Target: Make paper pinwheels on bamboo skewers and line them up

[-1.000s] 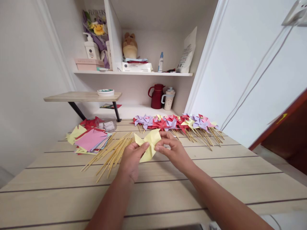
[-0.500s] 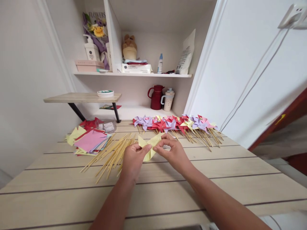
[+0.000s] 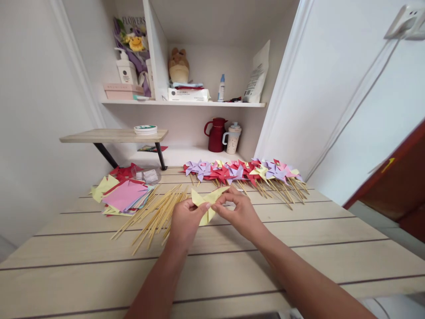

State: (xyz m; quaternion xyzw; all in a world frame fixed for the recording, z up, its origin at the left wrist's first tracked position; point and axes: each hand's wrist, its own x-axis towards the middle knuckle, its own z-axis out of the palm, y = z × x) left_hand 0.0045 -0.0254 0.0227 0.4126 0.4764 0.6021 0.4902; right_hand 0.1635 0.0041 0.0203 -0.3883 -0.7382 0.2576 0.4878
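Between my hands, just above the table, is a yellow paper pinwheel [image 3: 208, 216] with its blades partly folded in. My left hand [image 3: 186, 218] pinches it from the left, thumb near its middle. My right hand [image 3: 238, 209] is closed on its right side, thumb and forefinger pressed near the centre. My fingers hide part of the paper, and I cannot make out whether a pin is there. Thin wooden sticks [image 3: 158, 212] lie in a loose bundle beside my left hand. Behind my hands rest many finished pinwheels [image 3: 237, 172] in red, purple, yellow and pink on sticks.
Coloured paper squares [image 3: 124, 196] are stacked at the left, next to a clear plastic box [image 3: 150, 176]. A small raised shelf [image 3: 113, 135] stands behind them. At the back are a red jug [image 3: 217, 135] and a cream cup [image 3: 233, 138] under a white shelf [image 3: 186, 103].
My right hand has shifted very slightly, and the pinwheel's upper right blade sits a bit lower and flatter. Both hands keep their hold on the paper.
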